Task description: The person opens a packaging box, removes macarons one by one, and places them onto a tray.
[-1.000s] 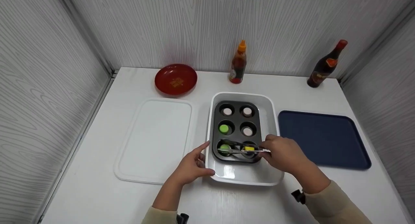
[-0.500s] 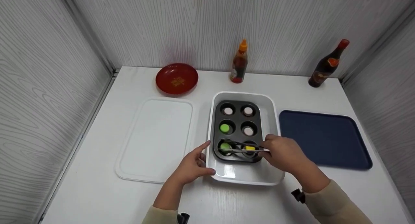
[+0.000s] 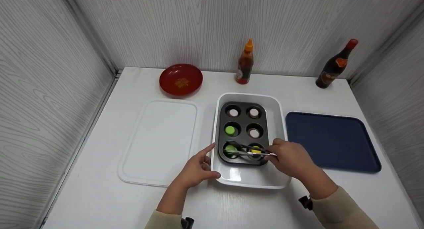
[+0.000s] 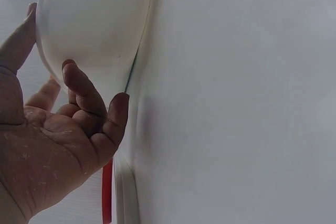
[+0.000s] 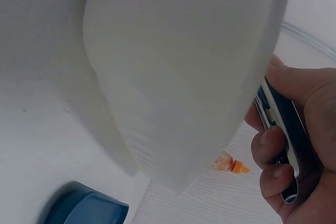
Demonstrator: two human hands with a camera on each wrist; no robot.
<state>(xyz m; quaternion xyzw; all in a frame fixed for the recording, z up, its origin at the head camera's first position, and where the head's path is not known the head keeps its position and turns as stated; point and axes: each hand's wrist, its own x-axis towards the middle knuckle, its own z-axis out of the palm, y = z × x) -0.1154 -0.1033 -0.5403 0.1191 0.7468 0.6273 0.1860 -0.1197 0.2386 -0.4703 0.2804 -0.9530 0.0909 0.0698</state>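
Note:
My right hand [image 3: 291, 157] grips metal tongs [image 5: 283, 137] with a dark blue handle. The tongs reach left over the near row of a dark six-cup muffin tin [image 3: 242, 123], passing above a yellow piece [image 3: 255, 149]. Their tips are at a round green piece [image 3: 230, 149] in the near left cup. My left hand [image 3: 195, 169] touches the left side of the white basin [image 3: 250, 182] around the tin, its index finger and thumb spread along the rim. In the left wrist view its other fingers bend loosely beside the basin wall.
Another green piece [image 3: 229, 130] and several pale pink pieces sit in the other cups. A white board [image 3: 159, 141] lies left, a navy tray [image 3: 333, 141] right. Behind stand a red dish [image 3: 181, 80], an orange-capped sauce bottle [image 3: 244, 63] and a dark bottle [image 3: 334, 66].
The tongs have shifted slightly over the near cups, their tips still at the green piece. My left hand stays at the basin's rim.

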